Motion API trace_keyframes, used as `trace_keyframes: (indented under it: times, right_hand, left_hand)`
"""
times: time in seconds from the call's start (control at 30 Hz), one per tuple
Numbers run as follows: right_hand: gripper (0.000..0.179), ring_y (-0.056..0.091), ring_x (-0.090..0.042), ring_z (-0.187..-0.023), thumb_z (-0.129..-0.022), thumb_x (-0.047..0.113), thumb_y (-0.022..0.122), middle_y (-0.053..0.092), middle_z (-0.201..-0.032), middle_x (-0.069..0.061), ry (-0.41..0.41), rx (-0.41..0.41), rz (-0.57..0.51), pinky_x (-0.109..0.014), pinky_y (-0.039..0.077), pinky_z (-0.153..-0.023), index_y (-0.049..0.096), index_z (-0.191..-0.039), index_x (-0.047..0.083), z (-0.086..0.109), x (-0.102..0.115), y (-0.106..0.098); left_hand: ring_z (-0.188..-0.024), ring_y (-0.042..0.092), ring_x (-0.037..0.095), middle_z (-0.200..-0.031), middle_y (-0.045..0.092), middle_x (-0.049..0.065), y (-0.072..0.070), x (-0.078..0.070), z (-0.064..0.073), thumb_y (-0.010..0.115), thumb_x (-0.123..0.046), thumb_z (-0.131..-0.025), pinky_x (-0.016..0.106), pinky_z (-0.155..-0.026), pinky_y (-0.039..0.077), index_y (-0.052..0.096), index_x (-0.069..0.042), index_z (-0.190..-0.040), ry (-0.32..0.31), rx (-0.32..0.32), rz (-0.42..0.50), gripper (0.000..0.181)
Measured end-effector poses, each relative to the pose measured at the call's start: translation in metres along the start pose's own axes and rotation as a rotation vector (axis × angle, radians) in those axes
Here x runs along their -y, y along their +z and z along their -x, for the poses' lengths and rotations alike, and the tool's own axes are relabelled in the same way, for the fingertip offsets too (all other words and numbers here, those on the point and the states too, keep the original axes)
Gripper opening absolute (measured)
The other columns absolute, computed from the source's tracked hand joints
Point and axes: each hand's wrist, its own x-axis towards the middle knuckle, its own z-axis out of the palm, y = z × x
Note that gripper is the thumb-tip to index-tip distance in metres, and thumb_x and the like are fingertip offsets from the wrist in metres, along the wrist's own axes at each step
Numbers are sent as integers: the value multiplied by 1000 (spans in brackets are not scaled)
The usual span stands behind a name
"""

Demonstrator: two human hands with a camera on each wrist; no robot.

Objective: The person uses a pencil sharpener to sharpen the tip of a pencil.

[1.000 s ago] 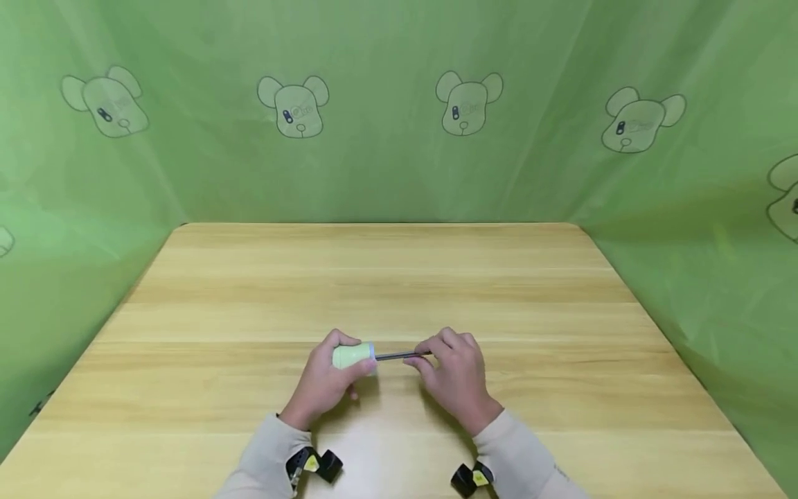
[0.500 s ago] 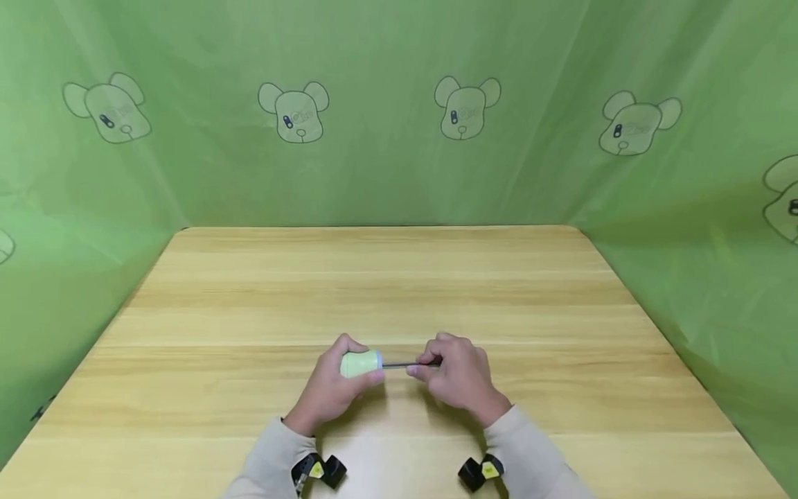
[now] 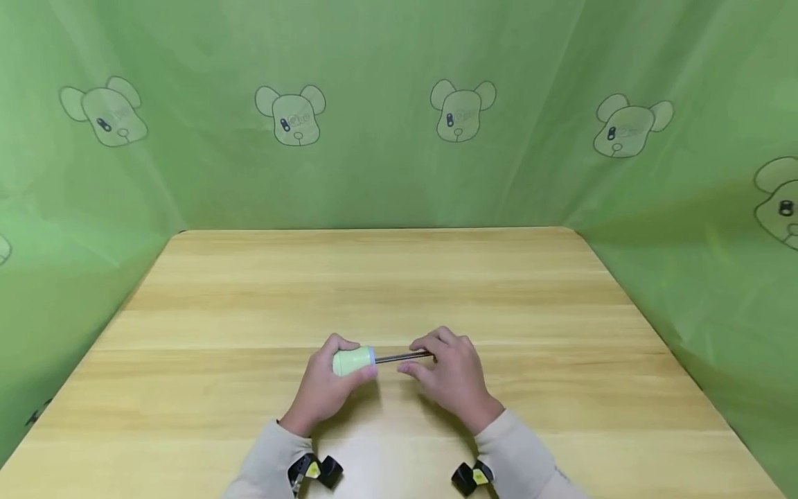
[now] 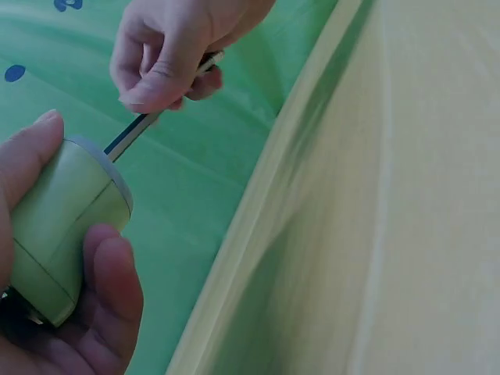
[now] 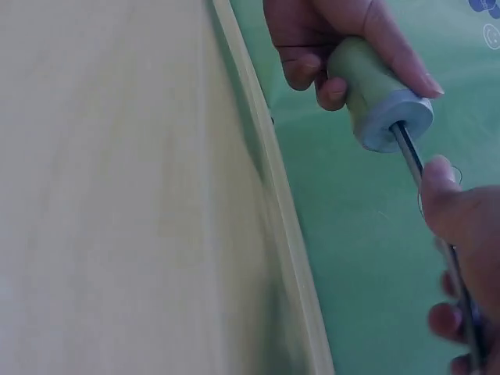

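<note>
My left hand (image 3: 323, 388) holds a pale green, barrel-shaped pencil sharpener (image 4: 66, 207), thumb on one side and fingers on the other. Its light blue-grey end (image 5: 406, 117) faces right and has a hole in the middle. Out of that hole runs a thin, dark-and-silver striped pencil (image 3: 399, 357), pointing toward my right hand (image 3: 455, 378). The right fingers curl loosely round the pencil's outer part, with thumb and forefinger spread to either side of it in the head view. My right thumb (image 5: 445, 191) overlaps the pencil in the right wrist view. Both hands are over the table's near half.
The wood-grain table (image 3: 386, 291) stretches out ahead of the hands. Green curtains (image 3: 386, 180) printed with bear heads enclose its back and sides. Each sleeve cuff carries a black-and-yellow wrist camera, one at the left (image 3: 314, 471) and one at the right (image 3: 472, 477).
My right thumb and forefinger, pinching the pencil before, have spread apart around it. Both hands shifted slightly right, then back left; the pencil stays in the sharpener.
</note>
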Motion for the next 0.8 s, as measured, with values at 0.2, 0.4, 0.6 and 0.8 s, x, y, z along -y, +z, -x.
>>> trace_keyframes:
  times: [0.2,0.4,0.6,0.8]
  right_hand:
    - [28,53,-13,-58,-58,24,91,57,-68,2,-178,-224,-19,-33,44,-59,70,-70,11,-1,-4,5]
    - [25,42,-9,-46,-62,26,87,51,-59,3,-241,-290,18,-26,35,-47,67,-66,11,0,-4,8]
    - [30,31,-4,-46,-56,26,92,46,-58,7,-207,-243,67,-19,28,-44,66,-65,14,2,-3,9]
    - [30,40,-1,-51,-64,28,91,46,-62,15,46,85,-2,-20,32,-44,61,-66,24,-1,2,-1]
  left_hand:
    - [-57,56,22,-90,56,17,-2,0,0,79,-17,-81,36,-47,55,54,-1,-108,-37,12,65,41]
    - [-58,55,22,-89,55,17,-2,2,0,78,-16,-82,35,-46,55,52,0,-108,-33,37,76,40]
    - [-61,55,21,-86,57,14,-1,5,0,81,-18,-79,30,-46,51,54,-3,-104,15,41,14,39]
    - [-72,55,21,-99,62,11,-2,8,0,83,-15,-75,29,-53,51,57,-6,-101,148,46,-63,38]
